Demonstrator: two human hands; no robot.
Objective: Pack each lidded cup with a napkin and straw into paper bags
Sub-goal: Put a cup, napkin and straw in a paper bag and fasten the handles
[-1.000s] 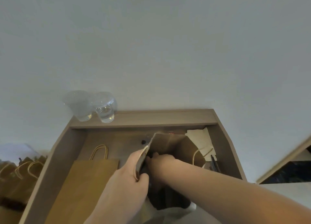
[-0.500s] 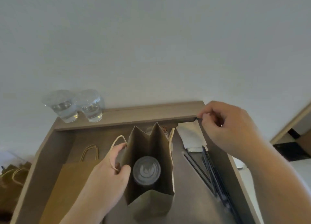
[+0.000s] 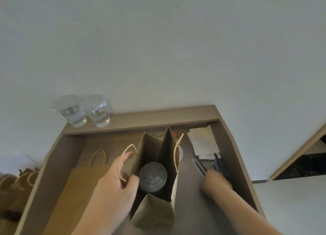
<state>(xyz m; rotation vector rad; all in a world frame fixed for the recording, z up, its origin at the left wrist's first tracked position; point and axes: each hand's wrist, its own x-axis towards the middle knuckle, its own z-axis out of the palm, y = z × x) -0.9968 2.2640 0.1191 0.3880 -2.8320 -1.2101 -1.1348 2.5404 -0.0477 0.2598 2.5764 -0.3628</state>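
Right hand dropped from napkins to straws, perhaps touching, grip unclear; left hand grips bag rim.

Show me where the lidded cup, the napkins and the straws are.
lidded cup (image 3: pixel 152 177): head view, centre of its lid.
napkins (image 3: pixel 202 141): head view, middle of the top sheet.
straws (image 3: pixel 218 164): head view, dark shafts below the napkins.

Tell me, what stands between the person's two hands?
In the head view, the open paper bag stands between them, with the lidded cup inside. The left hand grips its side; the blurred right hand is at the straws.
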